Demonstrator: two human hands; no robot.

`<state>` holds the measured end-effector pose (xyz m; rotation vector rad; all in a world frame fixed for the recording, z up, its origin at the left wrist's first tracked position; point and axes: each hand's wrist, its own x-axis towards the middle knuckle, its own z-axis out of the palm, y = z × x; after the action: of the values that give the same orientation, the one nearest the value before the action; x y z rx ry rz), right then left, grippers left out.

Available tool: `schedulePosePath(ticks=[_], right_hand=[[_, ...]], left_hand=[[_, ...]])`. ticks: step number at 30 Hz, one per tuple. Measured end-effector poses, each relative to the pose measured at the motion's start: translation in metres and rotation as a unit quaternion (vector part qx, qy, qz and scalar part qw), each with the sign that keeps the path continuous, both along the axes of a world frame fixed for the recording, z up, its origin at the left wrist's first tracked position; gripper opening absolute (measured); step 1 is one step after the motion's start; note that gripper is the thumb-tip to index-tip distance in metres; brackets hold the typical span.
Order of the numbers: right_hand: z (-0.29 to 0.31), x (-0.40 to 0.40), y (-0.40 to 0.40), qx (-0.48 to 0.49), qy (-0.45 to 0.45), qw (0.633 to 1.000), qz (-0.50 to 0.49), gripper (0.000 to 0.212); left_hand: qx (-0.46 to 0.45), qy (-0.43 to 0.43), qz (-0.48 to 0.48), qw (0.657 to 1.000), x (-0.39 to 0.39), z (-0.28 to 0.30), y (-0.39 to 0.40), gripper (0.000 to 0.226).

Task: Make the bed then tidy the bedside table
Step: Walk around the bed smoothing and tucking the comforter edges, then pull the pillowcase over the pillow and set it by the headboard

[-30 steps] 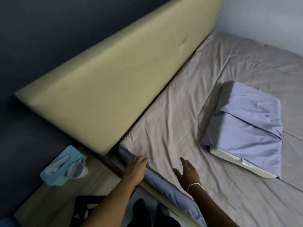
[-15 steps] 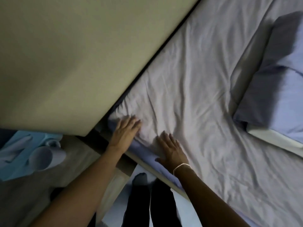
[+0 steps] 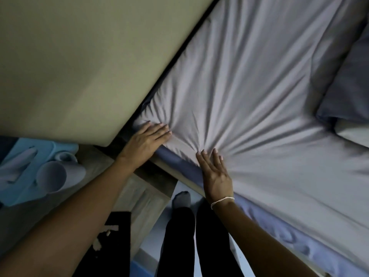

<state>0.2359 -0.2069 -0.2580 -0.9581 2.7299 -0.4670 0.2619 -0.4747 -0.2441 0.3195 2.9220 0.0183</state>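
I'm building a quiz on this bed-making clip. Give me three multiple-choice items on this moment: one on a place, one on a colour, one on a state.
1. Where does the pillow lie?
A. on the bed, at the right edge of the view
B. on the bedside table
C. against the headboard

2. What colour is the box under the cup?
A. red
B. light blue
C. black

3. How does the left hand meet the sheet?
A. clenched in a fist
B. hanging clear of it
C. flat, fingers straight

Answers: 1 A, it lies at the right edge on the sheet. 2 B, the box is light blue. 3 C, its fingers lie flat at the corner; the right hand does likewise.
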Motion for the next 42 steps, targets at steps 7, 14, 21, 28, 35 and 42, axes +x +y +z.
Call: schedulePosePath(ticks=[7, 14, 21, 28, 35, 42], right_hand=[[0.017, -0.009, -0.001, 0.054, -0.024, 0.995, 0.079, 0.045], [0.022, -0.117, 0.031, -0.012, 0.11, 0.993, -0.04, 0.053], [-0.012, -0.137, 0.046, 0.092, 0.047, 0.98, -0.167, 0.061], [-0.008, 0.005, 0.018, 0.04, 0.018, 0.991, 0.129, 0.061], [0.009, -0.068, 0.056, -0.105, 0.066, 0.992, -0.008, 0.045], [-0.012, -0.12, 0.065, 0.067, 0.04, 0.977, -0.199, 0.058]], left_hand=[[0.029, 0.046, 0.077, 0.996, 0.03, 0.004, 0.012, 0.047], [0.131, 0.114, 0.158, 0.972, -0.056, 0.021, 0.05, 0.043], [0.053, 0.007, 0.215, 0.975, -0.095, -0.021, 0.04, 0.06], [0.053, 0.027, 0.282, 0.958, -0.053, -0.024, 0.044, 0.058], [0.054, 0.084, 0.269, 0.958, -0.089, -0.011, 0.064, 0.056], [0.056, 0.04, 0.364, 0.929, -0.087, -0.027, 0.062, 0.063]])
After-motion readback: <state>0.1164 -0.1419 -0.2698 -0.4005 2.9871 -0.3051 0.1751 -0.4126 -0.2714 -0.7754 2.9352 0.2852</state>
